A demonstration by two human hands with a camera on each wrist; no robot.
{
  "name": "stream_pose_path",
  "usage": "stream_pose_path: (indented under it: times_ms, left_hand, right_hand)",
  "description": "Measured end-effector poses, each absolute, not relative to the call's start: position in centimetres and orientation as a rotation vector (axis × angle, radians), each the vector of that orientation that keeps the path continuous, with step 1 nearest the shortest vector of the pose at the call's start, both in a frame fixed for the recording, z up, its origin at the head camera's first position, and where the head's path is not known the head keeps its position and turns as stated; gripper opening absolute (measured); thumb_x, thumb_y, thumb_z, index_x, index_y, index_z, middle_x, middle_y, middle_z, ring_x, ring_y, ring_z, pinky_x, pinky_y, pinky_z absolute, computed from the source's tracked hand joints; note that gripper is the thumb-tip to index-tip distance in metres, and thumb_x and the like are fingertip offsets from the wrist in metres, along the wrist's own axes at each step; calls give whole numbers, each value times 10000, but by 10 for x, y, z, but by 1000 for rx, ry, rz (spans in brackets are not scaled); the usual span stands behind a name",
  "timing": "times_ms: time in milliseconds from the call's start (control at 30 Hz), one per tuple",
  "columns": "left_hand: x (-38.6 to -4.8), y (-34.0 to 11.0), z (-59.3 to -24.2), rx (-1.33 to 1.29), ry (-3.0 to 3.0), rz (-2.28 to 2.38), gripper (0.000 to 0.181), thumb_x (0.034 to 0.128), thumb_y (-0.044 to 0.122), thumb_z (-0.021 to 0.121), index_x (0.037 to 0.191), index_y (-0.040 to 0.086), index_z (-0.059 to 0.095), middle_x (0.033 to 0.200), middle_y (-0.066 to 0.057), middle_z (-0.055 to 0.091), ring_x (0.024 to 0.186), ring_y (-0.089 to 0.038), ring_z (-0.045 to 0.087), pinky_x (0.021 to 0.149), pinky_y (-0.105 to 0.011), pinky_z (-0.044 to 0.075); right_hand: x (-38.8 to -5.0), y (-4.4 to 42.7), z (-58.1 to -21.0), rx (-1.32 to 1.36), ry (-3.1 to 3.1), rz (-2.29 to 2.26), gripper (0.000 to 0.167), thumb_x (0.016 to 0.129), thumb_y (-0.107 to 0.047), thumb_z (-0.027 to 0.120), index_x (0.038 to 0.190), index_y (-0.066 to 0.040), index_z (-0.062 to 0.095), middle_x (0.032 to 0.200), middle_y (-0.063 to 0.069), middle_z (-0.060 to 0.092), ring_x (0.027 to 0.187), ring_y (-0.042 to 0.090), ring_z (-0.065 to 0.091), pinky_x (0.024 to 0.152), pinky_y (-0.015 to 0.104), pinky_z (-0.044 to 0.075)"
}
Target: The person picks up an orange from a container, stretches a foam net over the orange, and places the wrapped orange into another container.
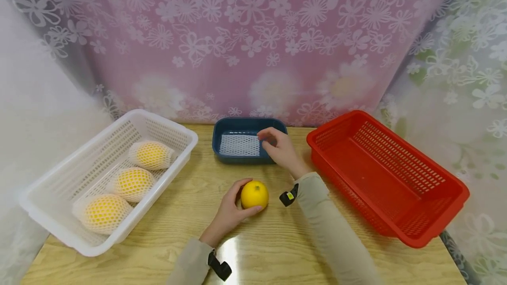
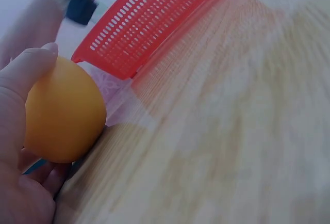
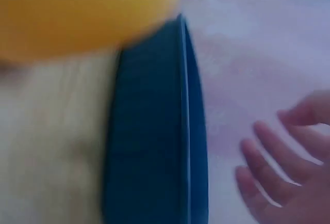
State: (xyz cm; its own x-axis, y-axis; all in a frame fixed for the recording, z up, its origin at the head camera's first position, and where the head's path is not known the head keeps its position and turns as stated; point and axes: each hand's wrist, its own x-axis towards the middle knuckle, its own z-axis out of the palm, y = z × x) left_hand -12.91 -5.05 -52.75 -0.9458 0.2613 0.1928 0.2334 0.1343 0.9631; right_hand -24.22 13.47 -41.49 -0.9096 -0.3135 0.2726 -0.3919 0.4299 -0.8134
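My left hand (image 1: 233, 206) holds a round yellow citrus fruit (image 1: 255, 195) on the wooden table, thumb on the near side and fingers round the far left. In the left wrist view the bare fruit (image 2: 67, 110) rests between thumb and fingers. Over the right end of a dark blue basin (image 1: 242, 160) hovers my right hand (image 1: 282, 148), its fingers spread and loosely bent, with nothing between them. A flat white foam net (image 1: 239, 145) lies in that basin. The right wrist view shows the same hand (image 3: 294, 167) beside the basin's side wall (image 3: 149, 131).
At the left stands a white basket (image 1: 59, 203) with three yellow fruits in foam nets, the nearest netted fruit (image 1: 104, 213) at its front end. A red basket (image 1: 376, 175) stands at the right with nothing in it. A pink flowered curtain (image 1: 253, 47) hangs behind the table.
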Motion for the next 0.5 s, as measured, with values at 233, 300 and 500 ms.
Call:
stream_pose_path:
  times_ms: [233, 300, 500]
  left_hand:
    - [-133, -49, -529, 528, 2353, 1992, 774, 766, 232, 876, 1417, 88, 481, 1361, 39, 540, 1227, -156, 521, 1061, -386, 410]
    - [-134, -48, -530, 548, 2338, 1995, 783, 762, 220, 879, 1420, 86, 476, 1364, 35, 537, 1236, -159, 517, 1063, -374, 408]
    - [-133, -50, -529, 527, 2322, 1997, 790, 759, 222, 882, 1425, 102, 472, 1362, 61, 531, 1240, -136, 509, 1068, -374, 403]
  right_hand:
    - [-294, 118, -414, 713, -3125, 1170, 460, 1001, -164, 554, 1435, -43, 463, 1455, 153, 474, 1201, 333, 513, 978, 465, 464]
    - [-305, 115, -418, 724, -3208, 1114, 552, 1004, -187, 552, 1504, -45, 368, 1521, 154, 400, 1303, 347, 453, 1043, 487, 415]
    - [-321, 105, -429, 741, -3349, 1101, 706, 989, -254, 580, 1579, -122, 214, 1618, 112, 228, 1431, 331, 305, 1117, 530, 313]
